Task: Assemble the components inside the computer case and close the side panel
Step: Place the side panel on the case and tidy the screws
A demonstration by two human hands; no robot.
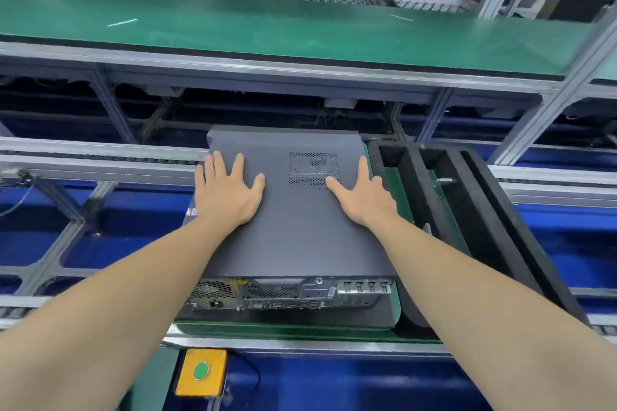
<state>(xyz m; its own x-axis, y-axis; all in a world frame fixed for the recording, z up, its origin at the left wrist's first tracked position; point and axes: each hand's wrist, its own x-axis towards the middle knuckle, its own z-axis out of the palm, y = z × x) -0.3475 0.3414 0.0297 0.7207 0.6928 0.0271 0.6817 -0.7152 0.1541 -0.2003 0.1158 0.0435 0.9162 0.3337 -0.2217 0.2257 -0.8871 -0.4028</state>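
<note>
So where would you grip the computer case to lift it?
Probably by its long left and right edges, one hand from each side: the computer case lies flat, and its smooth side panel on top offers no handle.

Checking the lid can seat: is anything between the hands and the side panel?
Nothing visible. The left hand and right hand lie flat, fingers spread, directly on the bare side panel of the computer case. No tool or cable shows on it; the black foam tray sits beside it on the right.
</note>
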